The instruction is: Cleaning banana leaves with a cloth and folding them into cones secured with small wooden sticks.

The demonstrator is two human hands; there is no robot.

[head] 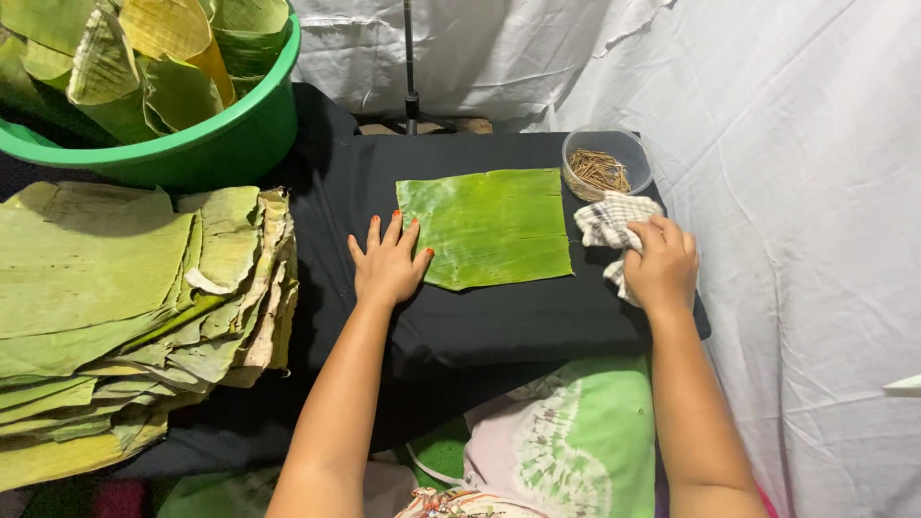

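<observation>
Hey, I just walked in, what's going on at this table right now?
A person sits at a black-covered board with a square piece of banana leaf laid flat on it. The left hand rests open at the leaf's left edge, and the right hand grips a checked cloth just right of it. A clear bowl of small sticks stands behind the cloth. A stack of leaves and a green tub of leaves sit to the left.

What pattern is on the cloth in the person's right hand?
The cloth in the right hand is checked, white with dark lines, seen in the head view.
</observation>
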